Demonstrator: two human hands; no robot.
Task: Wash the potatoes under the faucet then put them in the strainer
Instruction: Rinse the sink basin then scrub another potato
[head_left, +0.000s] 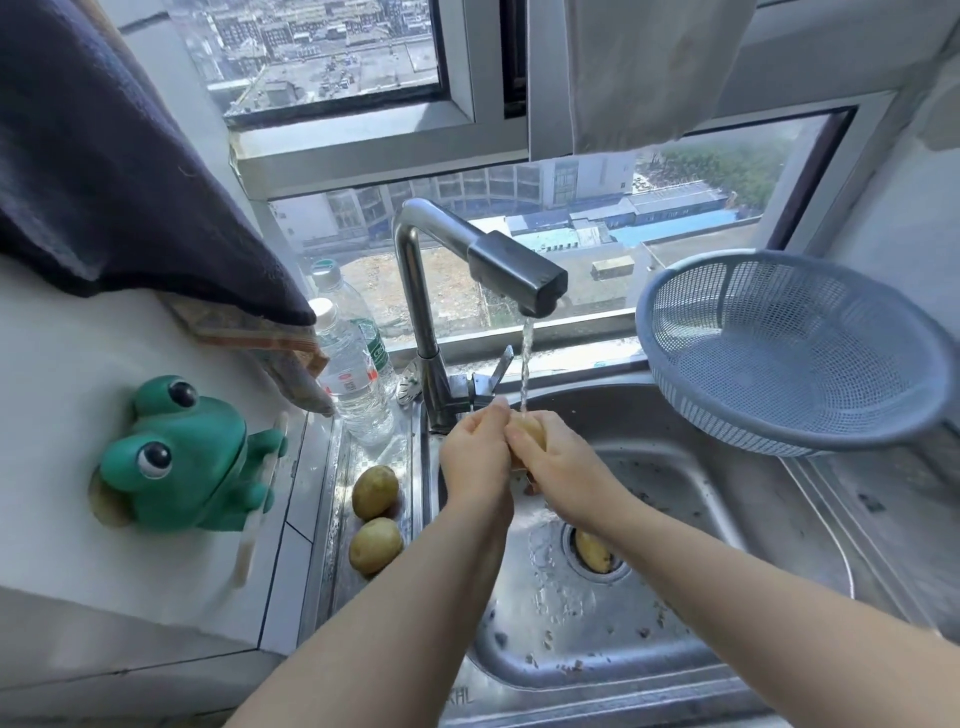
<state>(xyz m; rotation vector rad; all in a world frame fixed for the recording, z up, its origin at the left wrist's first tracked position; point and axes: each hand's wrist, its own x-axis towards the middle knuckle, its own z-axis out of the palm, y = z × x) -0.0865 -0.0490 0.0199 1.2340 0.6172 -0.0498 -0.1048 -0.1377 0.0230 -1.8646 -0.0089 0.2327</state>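
Water runs from the steel faucet (511, 273) onto a yellow potato (531, 430) that both my hands grip over the sink (691, 499). My left hand (475, 452) curls round its left side, my right hand (563, 465) wraps the right side. Two unheld potatoes lie on the sink's left ledge, one farther (375, 491) and one nearer (375, 545). Another potato (592, 552) sits in the drain hole. The blue mesh strainer (795, 348) rests tilted on the counter at the sink's right, with no potato visible in it.
Two water bottles (353, 379) stand left of the faucet base. A green frog figure (182, 462) sits on the white counter at left. A dark cloth (104, 156) hangs above it. The window is directly behind the faucet. Peel bits dot the sink floor.
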